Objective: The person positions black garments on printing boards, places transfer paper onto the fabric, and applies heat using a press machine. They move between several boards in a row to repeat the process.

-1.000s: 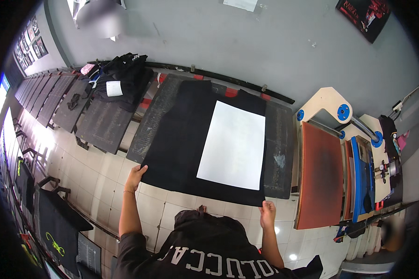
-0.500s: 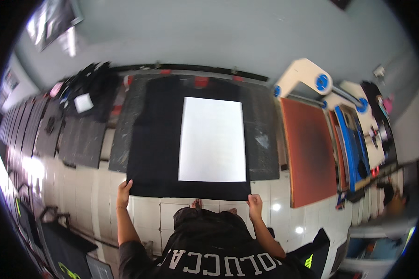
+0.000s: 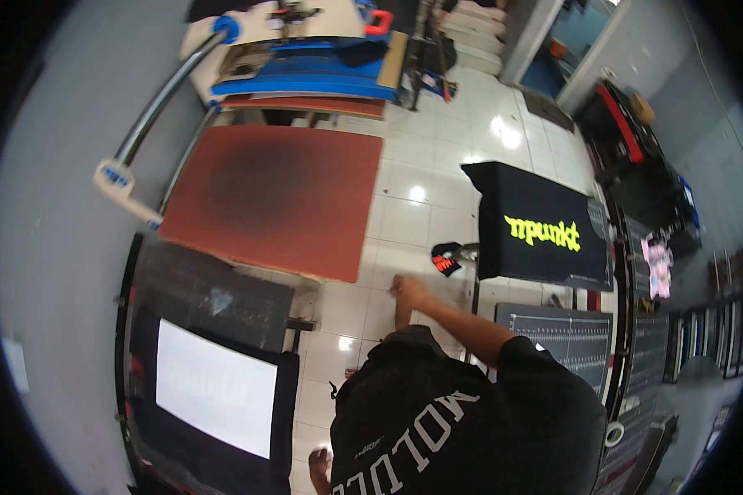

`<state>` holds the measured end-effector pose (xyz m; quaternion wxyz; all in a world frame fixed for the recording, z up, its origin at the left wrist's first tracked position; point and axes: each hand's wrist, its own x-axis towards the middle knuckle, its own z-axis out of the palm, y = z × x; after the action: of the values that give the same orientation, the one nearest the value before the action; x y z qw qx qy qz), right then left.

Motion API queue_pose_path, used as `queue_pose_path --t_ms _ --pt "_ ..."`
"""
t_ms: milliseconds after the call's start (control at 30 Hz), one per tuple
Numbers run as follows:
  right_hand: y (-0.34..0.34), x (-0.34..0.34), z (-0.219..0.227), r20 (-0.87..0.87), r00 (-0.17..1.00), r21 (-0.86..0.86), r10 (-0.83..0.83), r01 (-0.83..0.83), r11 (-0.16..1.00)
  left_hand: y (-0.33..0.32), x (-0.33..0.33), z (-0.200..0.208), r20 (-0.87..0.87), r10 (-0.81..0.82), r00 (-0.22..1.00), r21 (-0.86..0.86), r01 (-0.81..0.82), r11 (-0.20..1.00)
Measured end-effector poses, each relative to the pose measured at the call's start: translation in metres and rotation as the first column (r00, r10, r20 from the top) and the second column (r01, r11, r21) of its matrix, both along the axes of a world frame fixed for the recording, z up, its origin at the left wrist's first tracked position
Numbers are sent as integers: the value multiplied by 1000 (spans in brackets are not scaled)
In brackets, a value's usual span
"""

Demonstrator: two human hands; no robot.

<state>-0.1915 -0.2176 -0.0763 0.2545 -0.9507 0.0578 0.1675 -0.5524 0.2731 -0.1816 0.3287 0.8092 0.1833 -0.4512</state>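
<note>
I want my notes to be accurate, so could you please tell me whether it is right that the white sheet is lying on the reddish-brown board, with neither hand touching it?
Not quite: the head view shows the white sheet lying on the black cloth, not on the reddish-brown board. The left hand and right hand are indeed both off it.

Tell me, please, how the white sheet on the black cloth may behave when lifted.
The white sheet is probably light and bendable: it shows no visible thickness. It might slide easily, since nothing visible holds it down.
</note>
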Motion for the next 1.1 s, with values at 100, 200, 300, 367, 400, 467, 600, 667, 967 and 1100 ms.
queue_pose_path --t_ms 100,200,300,367,400,467,600,667,967,1100 --pt "-94 -30 23 -124 991 -665 53 -123 737 -38 78 -17 171 335 927 -423 -238 874" --pt "-153 -62 19 -179 962 -878 206 -251 408 -146 218 75 257 -34 966 -293 112 950" --pt "-183 -60 29 -326 927 -724 186 -371 582 -237 297 92 396 -183 900 -391 345 853" --pt "-193 -64 30 -252 937 -694 242 -350 630 -309 347 126 409 -262 874 -387 426 818" --pt "-196 -69 37 -210 928 -749 307 -355 560 -340 365 136 537 -317 781 -335 543 770" --pt "-200 -76 42 -136 887 -841 441 -338 421 -385 392 110 670 -400 625 -230 687 689" --pt "-208 -73 27 -73 941 -639 329 -298 709 -472 421 135 753 -441 488 -169 791 587" --pt "-215 -63 52 158 985 -303 67 -16 953 -498 427 133 708 -359 609 -301 720 626" --pt "-229 -80 105 109 803 550 -586 442 709 -574 407 178 -478 -143 867 -785 -348 513" --pt "-228 -82 113 93 777 655 -623 424 625 -578 401 185 -393 -164 905 -816 -260 516"
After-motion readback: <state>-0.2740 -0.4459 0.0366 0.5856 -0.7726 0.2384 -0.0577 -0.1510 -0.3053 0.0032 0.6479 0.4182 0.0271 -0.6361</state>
